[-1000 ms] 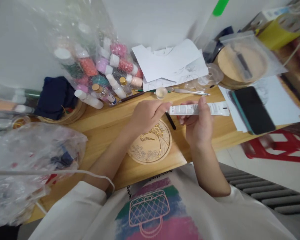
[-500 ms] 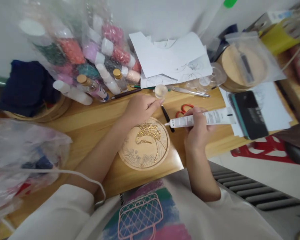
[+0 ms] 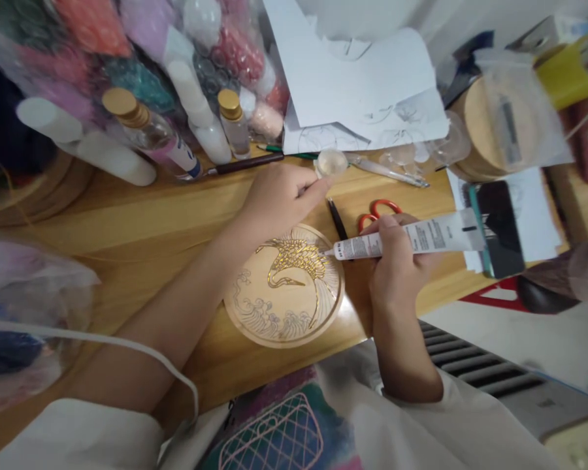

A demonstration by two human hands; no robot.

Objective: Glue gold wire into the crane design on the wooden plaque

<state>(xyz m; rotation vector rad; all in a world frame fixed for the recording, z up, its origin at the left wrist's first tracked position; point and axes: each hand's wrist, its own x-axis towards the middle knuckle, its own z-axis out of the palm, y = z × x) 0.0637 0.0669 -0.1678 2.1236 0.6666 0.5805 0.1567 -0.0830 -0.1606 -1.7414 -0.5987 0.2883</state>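
A round wooden plaque (image 3: 262,287) lies flat on the table in front of me. It carries a crane outlined in raised gold lines, with wave patterns in thin dark lines below. My right hand (image 3: 396,258) is wrapped round a white squeeze tube (image 3: 438,235), held tilted with its nozzle pointing left. The nozzle tip is at the crane's wing; whether it touches I cannot tell. My left hand (image 3: 281,196) is above the plaque's upper edge, thumb and finger closed at the lower rim of a small clear cup (image 3: 332,162). Black tweezers (image 3: 338,219) and red-handled scissors (image 3: 385,207) lie between the hands.
Bottles, one with a cork-coloured cap (image 3: 127,108), and bags of coloured beads crowd the back left. Paper sheets (image 3: 357,85) lean behind, a craft knife (image 3: 387,171) before them. A phone (image 3: 500,228) is on the right. A white cable (image 3: 127,339) crosses my left forearm.
The tube's nozzle has gone from beside the plaque's right edge to the crane's wing. My left hand stays by the cup. The whole view has shifted and come closer.
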